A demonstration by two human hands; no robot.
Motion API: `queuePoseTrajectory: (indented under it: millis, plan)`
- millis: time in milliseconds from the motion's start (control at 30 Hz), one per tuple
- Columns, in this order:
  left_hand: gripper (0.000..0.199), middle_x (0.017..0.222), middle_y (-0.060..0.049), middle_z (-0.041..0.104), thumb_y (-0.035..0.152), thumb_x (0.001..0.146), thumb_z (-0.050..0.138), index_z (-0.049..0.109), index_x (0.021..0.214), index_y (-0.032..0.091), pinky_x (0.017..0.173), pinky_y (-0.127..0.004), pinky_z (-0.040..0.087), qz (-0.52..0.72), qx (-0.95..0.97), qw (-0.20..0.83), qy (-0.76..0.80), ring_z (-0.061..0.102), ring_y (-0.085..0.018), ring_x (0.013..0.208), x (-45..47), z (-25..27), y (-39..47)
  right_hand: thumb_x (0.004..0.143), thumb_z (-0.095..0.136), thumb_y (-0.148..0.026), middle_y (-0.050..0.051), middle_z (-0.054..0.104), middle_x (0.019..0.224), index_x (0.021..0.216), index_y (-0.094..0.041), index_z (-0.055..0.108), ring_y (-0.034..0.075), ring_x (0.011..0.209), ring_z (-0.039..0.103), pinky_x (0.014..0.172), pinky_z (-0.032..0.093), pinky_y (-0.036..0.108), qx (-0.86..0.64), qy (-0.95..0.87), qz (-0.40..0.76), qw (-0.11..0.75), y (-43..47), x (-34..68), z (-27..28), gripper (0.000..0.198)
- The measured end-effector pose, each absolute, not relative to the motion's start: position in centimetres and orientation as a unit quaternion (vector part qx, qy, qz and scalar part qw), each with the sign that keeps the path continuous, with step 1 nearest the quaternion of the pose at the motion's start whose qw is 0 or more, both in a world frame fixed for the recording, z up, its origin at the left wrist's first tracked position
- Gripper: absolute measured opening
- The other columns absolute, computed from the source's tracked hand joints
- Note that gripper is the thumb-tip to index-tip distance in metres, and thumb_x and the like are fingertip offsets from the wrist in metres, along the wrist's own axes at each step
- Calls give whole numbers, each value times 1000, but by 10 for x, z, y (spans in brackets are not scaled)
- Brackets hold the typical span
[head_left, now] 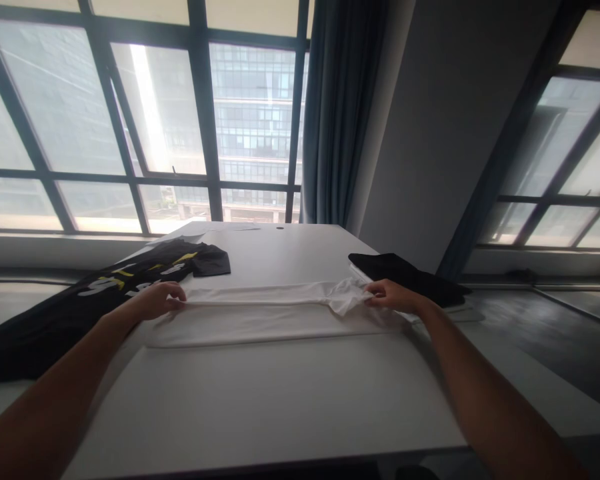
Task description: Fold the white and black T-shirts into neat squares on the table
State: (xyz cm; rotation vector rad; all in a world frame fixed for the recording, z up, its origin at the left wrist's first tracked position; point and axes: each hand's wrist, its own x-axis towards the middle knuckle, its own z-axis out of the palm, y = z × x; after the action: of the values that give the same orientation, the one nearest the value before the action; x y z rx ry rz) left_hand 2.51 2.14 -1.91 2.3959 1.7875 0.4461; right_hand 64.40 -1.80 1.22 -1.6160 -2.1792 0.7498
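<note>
A white cloth garment (260,320) lies across the table in a long folded strip, its exact kind hard to make out. My left hand (161,300) pinches its left end, thumb and fingers closed on the fabric. At the opposite end my right hand (393,295) grips a bunched, crumpled part of the same garment. The far layer is lifted slightly between both hands, while the near fold rests flat on the tabletop.
A black T-shirt (145,280) with white and yellow lettering is spread on the left of the white table (280,400). Folded black cloth (405,273) lies at the right edge. Beyond stand windows (253,120), a blue curtain (337,113) and a grey pillar (445,120).
</note>
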Motion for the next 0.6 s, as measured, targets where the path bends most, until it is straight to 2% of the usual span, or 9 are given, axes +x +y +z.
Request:
queuePoseTrajectory:
  millis: [133,200,267,333,400,467,600]
  plan:
    - [49,84,-6,73,68,66,61,75,78,23,76,-29,48,114,813,91,563,65,-23,79,20,-17,21,66,71,-71,8,73,82,82,-16,77,26,83,66,75,49,30,-565,-763,298,93,-21,649,12,57]
    - [56,83,-7,73,74,71,55,74,74,21,75,-29,49,121,817,79,558,65,-22,76,22,-18,21,67,67,-76,9,74,85,83,-16,77,27,85,67,76,50,31,-585,-757,274,93,-19,648,10,63]
    - [65,89,-9,74,78,78,43,74,78,20,80,-31,50,151,818,46,553,66,-23,80,30,-22,22,71,61,-78,12,75,95,97,-16,77,29,91,67,80,52,33,-615,-748,216,125,-15,644,7,69]
    - [75,107,-12,74,80,83,33,75,97,19,92,-35,49,174,827,30,533,66,-27,98,43,-28,21,77,57,-76,14,71,115,121,-16,70,31,102,66,89,51,36,-636,-742,156,146,-10,635,1,76]
    - [82,134,-14,63,80,83,33,68,123,18,106,-39,42,160,843,40,512,57,-31,123,58,-36,19,82,51,-75,17,61,135,140,-16,56,33,120,58,102,45,40,-643,-746,118,125,-5,623,-9,83]
    - [88,152,-14,46,80,81,40,54,141,18,116,-43,30,107,851,61,511,40,-32,140,69,-42,15,85,45,-75,17,48,149,149,-15,44,35,135,46,112,36,44,-646,-752,113,67,-2,608,-22,88]
    - [96,163,-11,22,78,79,45,32,155,21,121,-47,17,-7,829,107,549,17,-32,150,73,-40,9,81,41,-83,16,28,160,156,-20,30,43,143,30,114,28,56,-688,-715,116,-48,7,586,-47,99]
